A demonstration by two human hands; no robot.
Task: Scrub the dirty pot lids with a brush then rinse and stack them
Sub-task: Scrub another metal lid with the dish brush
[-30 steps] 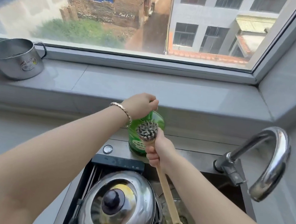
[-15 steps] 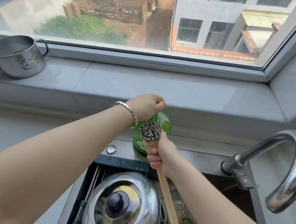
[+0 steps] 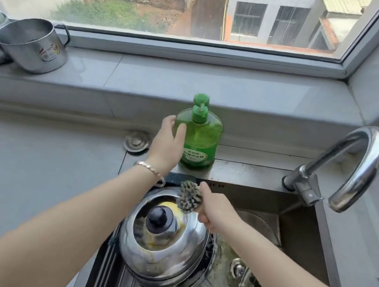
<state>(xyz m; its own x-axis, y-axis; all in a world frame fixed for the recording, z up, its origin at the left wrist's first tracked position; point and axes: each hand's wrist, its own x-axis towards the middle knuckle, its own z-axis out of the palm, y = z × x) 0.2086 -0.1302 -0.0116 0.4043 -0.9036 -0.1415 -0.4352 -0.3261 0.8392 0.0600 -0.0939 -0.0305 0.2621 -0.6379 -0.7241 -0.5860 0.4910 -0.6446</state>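
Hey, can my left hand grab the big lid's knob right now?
Probably not yet: the left hand grips the soap bottle. Once it lets go, the knob sits bare below that wrist, with the brush off to its side.

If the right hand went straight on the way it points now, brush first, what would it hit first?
Likely the left wrist: the brush in the right hand aims up and left at it, just above the domed lid. Depth is unclear; it could pass beneath toward the soap bottle.

Bright daylight through the window (image 3: pixel 180 2); edges bowed.
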